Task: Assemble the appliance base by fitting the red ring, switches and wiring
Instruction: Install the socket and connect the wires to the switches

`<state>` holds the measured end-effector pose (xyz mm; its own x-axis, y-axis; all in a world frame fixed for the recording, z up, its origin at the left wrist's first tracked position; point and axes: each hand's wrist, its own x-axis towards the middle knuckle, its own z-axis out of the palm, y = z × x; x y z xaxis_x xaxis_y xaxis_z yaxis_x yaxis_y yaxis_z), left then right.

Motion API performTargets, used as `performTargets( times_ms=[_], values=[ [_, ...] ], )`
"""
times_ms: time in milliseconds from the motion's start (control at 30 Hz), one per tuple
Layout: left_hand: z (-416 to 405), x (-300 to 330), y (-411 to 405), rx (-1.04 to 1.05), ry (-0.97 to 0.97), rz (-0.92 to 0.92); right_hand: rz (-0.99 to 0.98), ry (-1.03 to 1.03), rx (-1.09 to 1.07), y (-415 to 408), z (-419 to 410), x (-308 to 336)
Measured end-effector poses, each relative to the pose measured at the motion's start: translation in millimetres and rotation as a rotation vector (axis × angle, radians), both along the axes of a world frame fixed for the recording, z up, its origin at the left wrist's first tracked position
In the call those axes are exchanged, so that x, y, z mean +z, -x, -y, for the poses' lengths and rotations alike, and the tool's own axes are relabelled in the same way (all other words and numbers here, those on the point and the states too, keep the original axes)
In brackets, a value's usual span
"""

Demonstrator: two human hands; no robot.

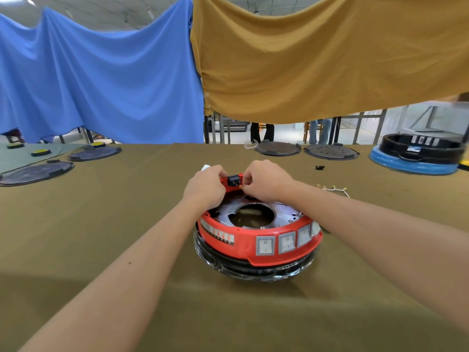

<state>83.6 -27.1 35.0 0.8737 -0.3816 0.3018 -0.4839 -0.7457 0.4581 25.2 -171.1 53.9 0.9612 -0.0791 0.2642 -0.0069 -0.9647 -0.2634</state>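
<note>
Both hands at frame centre: left hand grips red ring; I see right hand pinching a terminal just right of black socket, nearer.

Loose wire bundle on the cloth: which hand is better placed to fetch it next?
The right hand, probably. The wire bundle lies to the right of the red ring, just beyond the right forearm. The left hand grips the ring's far rim beside the black socket, so it could steady the ring.

Both hands at red ring's far rim.
</note>
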Motion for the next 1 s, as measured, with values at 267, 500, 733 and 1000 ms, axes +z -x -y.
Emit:
performTargets(
  times_ms=[267, 500, 733, 1000],
  values=[
    [-1.1, 1.0, 1.3, -0.007, 0.023, -0.013, 0.047, 0.027, -0.009, -3.0, -1.8, -4.5],
    [-1.6, 1.5, 1.9, -0.011, 0.031, -0.017, 0.057, 0.054, -0.019, -5.1, -2.6, -7.1],
    [-2.2, 1.5, 2.1, -0.015, 0.036, -0.012, 0.084, 0.073, -0.036, -4.5, -1.6, -8.0],
    [-2.3, 1.9, 2.5, -0.02, 0.036, -0.01, 0.083, 0.086, -0.024, -3.8, -4.3, -7.4]
  ],
)
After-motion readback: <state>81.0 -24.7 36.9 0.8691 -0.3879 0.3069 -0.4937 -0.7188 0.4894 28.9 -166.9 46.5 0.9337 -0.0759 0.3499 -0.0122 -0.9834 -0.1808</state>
